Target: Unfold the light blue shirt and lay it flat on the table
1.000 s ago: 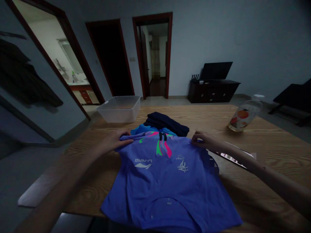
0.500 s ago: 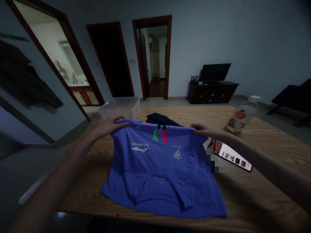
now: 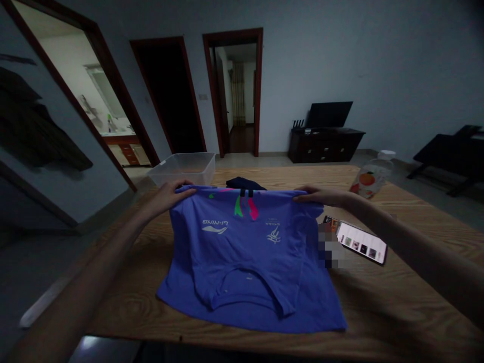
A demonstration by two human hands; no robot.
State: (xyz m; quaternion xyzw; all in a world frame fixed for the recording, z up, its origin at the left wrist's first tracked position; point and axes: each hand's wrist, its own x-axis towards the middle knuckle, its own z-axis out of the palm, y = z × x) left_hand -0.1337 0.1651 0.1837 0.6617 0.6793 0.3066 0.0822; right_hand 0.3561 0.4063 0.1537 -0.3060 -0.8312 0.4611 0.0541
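While the dim head view flattens detail, the soft blue short-sleeved jersey shirt point(image 3: 245, 262) with white logos and pink-green stripes lies on the grained wooden table point(image 3: 397, 302), its far edge raised. The left hand point(image 3: 168, 194) and right hand point(image 3: 321, 195) pinch that edge, fingers closed on cloth. A glossy phone point(image 3: 359, 242) lies beside; a clear, probably plastic, tub point(image 3: 183, 169) sits beyond.

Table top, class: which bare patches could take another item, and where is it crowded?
Free: wood right of the phone, behind it up to the bottle; wood left of the blue shirt. Crowded: far middle, where tub, dark clothes and both hands meet.
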